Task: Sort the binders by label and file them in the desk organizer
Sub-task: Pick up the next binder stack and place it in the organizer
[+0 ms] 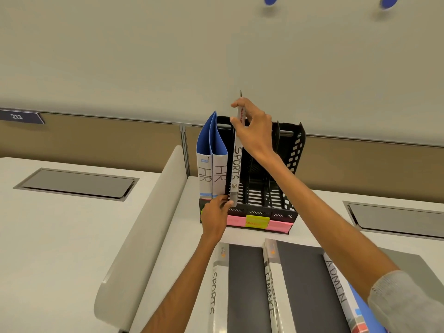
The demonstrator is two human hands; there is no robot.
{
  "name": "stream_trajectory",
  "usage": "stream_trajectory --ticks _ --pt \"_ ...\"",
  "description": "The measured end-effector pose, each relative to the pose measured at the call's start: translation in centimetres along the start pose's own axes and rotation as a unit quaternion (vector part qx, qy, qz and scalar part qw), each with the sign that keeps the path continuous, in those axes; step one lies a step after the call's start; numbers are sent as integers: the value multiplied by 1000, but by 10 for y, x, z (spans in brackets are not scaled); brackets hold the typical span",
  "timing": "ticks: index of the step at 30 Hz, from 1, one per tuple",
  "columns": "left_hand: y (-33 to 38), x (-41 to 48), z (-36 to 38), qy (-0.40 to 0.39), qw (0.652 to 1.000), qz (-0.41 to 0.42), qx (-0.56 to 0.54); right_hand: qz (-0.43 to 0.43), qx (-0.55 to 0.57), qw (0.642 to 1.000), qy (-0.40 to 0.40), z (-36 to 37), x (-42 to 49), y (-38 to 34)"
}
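A black mesh desk organizer (294, 150) stands at the back of the desk. Two blue binders labelled HR (212, 162) fill its left slot. A thin white binder labelled SPORTS (236, 169) stands upright in the slot beside them. My right hand (254, 131) grips its top edge, and my left hand (216, 215) pinches its bottom corner at the organizer's front rim. Lying flat in front are another SPORTS binder (237, 284), a stack with a FINANCE binder (298, 284) and an ADMIN binder (336, 287) under my right forearm.
Pink and yellow sticky notes (257, 222) are stuck on the organizer's front base. A white rounded divider (144, 224) separates this desk from the one on the left. Grey cable hatches (77, 183) (394, 219) sit in both desktops. A partition wall runs behind.
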State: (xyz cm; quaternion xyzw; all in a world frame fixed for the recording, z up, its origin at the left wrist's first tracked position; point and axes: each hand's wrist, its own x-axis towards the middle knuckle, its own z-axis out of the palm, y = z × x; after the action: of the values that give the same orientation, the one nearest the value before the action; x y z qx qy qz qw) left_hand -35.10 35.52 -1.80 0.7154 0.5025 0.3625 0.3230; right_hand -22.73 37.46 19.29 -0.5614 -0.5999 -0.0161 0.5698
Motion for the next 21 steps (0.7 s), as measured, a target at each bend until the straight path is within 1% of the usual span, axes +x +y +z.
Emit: stream_trajectory --ticks 4,9,15,18,21 --pt "0 2 2 38 999 6 34 -12 8 1000 10 3 -3 2" --pt "1 3 6 77 995 -7 55 -4 20 999 28 4 -8 5" --pt "3 11 9 76 994 -48 65 7 12 1000 8 11 -32 14" --pt "2 10 9 72 994 -47 62 18 20 999 29 12 -35 17" --pt "0 6 10 82 994 -41 56 20 25 999 26 13 -34 18"
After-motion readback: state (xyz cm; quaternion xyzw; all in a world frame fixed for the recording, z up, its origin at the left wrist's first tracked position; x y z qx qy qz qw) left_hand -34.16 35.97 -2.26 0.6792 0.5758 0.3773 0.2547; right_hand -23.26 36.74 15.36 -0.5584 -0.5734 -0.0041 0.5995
